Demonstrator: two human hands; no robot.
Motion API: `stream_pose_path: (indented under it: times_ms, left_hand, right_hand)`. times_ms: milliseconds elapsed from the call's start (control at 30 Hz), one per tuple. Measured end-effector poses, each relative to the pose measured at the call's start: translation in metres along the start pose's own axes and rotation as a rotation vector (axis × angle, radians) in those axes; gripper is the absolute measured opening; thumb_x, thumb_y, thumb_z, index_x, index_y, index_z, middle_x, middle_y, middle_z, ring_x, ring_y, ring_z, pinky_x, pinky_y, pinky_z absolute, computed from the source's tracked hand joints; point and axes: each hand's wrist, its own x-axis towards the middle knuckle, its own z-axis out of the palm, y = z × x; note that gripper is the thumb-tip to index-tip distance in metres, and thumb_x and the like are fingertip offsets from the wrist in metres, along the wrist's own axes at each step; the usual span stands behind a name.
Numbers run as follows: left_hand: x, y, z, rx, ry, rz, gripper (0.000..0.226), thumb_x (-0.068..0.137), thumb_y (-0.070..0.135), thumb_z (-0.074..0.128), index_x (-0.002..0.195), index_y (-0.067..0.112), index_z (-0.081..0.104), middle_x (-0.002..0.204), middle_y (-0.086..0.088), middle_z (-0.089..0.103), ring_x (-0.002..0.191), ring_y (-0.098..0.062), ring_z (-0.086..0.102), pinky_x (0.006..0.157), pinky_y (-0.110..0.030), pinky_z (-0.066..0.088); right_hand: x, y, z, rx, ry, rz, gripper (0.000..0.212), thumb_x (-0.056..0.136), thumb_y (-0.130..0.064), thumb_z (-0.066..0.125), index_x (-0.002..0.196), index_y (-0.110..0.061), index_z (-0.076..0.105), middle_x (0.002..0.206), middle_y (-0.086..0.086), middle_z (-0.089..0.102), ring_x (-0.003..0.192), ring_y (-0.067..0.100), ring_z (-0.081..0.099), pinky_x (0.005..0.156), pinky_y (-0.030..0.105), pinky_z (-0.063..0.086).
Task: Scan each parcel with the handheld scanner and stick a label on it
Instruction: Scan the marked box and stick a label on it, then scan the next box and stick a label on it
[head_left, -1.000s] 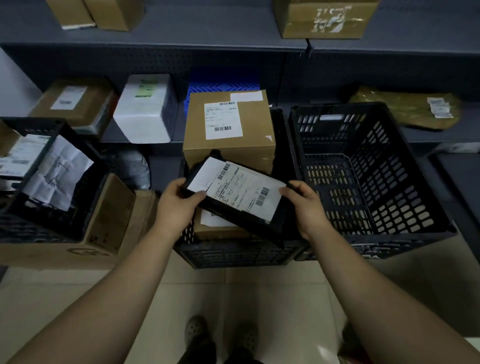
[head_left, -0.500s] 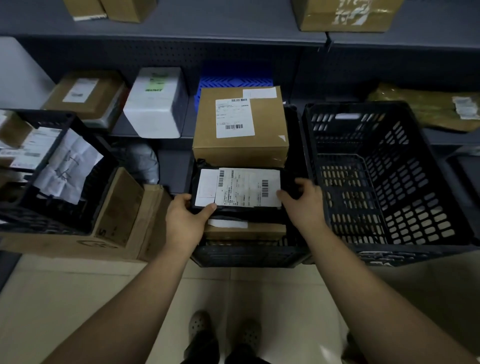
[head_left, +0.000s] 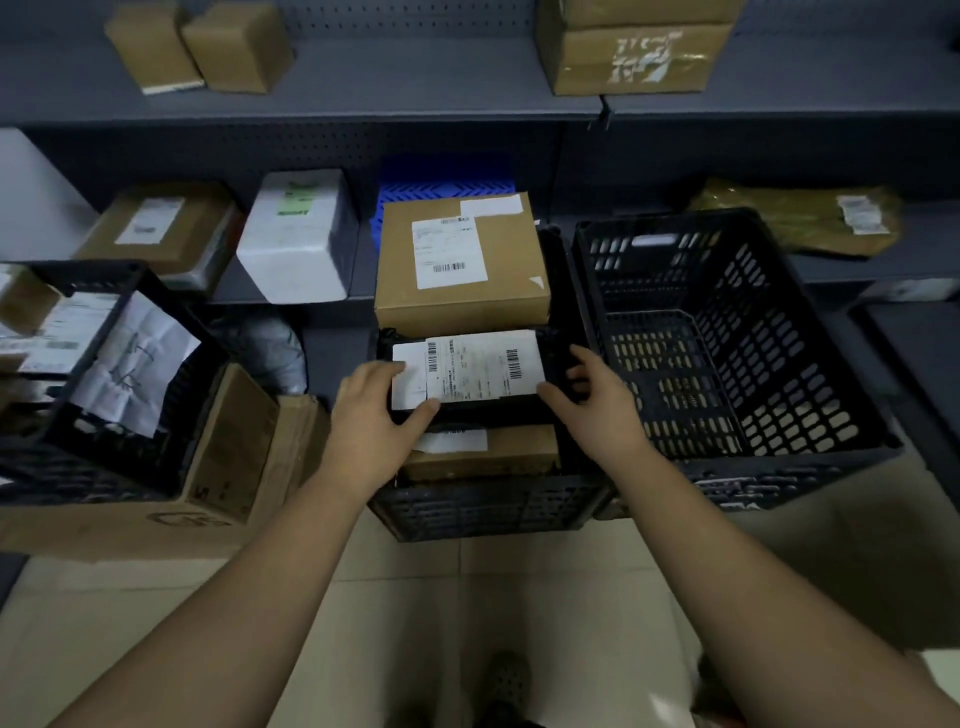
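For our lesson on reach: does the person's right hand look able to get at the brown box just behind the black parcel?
Probably yes. The brown box sits just beyond the right hand, its top uncovered; but that hand would first have to let go of the black parcel.

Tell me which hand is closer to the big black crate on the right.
Right. The right hand is just beside the crate's left wall; the left hand is farther off, across the black parcel, gripping its left end.
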Motion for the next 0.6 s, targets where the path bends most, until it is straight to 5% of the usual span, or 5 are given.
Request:
stream_pose_path:
  times_ms: [233,367,500,600]
  left_hand:
    - [-0.028,0.081,-0.034,-0.038,-0.264,0.499,0.048,0.093,0.042,0.062,0.134,0.019,0.054,0.138,0.001,0.049,0.130,-0.016,0.041,0.105,-0.030,0.034]
    - [-0.073,0.133,-0.025,-0.114,-0.383,0.699,0.050,0.094,0.047,0.059,0.137,0.023,0.052,0.140,0.006,0.047,0.132,-0.011,0.040,0.109,-0.030,0.034]
    - [-0.133,0.199,0.001,-0.185,-0.506,0.922,0.052,0.093,0.051,0.058,0.138,0.025,0.052,0.140,0.010,0.045,0.131,-0.007,0.037,0.105,-0.018,0.025]
    - [-0.186,0.255,0.023,-0.257,-0.575,1.053,0.054,0.090,0.050,0.060,0.134,0.020,0.056,0.136,0.005,0.050,0.128,-0.011,0.042,0.104,-0.013,0.023]
  right_hand:
    - [-0.100,-0.031,-0.074,-0.214,0.096,-0.227,0.051,0.088,-0.044,0.068,0.131,-0.019,0.058,0.115,-0.005,0.054,0.111,0.011,0.052,0.094,0.022,0.041]
    - [-0.203,-0.021,-0.118,-0.267,0.283,-0.095,0.051,0.087,-0.052,0.063,0.128,-0.021,0.060,0.116,-0.009,0.054,0.112,0.006,0.051,0.093,0.012,0.038]
    - [-0.321,0.000,-0.164,-0.271,0.560,0.084,0.052,0.083,-0.053,0.066,0.123,-0.018,0.064,0.109,-0.005,0.060,0.102,0.011,0.059,0.090,0.032,0.052]
    - [-0.405,0.015,-0.200,-0.273,0.728,0.238,0.042,0.085,-0.039,0.072,0.122,-0.019,0.065,0.110,-0.004,0.061,0.101,0.010,0.058,0.091,0.034,0.051]
